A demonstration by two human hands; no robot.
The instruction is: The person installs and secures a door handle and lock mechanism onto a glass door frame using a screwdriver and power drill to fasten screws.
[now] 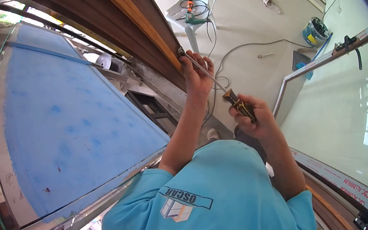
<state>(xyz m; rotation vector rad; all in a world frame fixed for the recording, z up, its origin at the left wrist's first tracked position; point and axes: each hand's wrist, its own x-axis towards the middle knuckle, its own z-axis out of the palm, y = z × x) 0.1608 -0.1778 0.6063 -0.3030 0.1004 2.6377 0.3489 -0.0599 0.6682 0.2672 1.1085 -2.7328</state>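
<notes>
A long screwdriver (229, 96) with a black and yellow handle slants across the middle of the view. My right hand (258, 118) is closed around its handle. My left hand (198, 76) has its fingers curled around the shaft near the tip, thumb and fingers close to a small metal fitting (180, 51). That fitting sits on the edge of a brown wooden frame (136, 18), where the shaft's tip ends. The exact contact of the tip is too small to make out.
A blue-covered panel (72, 119) lies at left. A white plastic chair (195, 21) holds a corded power tool (196, 20). Cable (249, 42) crosses the floor near a bucket (315, 32). At right stands a glass panel (341, 122) in an aluminium frame (280, 97).
</notes>
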